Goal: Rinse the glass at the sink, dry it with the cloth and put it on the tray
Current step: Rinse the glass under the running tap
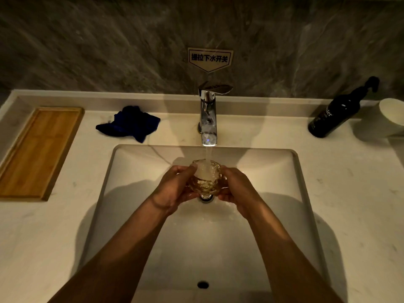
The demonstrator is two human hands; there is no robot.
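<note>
- Both hands, your left hand (175, 186) and right hand (237, 189), cup the glass (206, 179) under the tap (208, 119): rinsing.
- Next, reach up-left of your left hand for the cloth (129, 124).

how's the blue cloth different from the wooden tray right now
The cloth is dark blue, soft and crumpled in a heap; the tray is light wood, rigid and flat. The cloth lies near the tap, while the tray sits further left. Both rest on the counter, and neither hand touches them.
</note>
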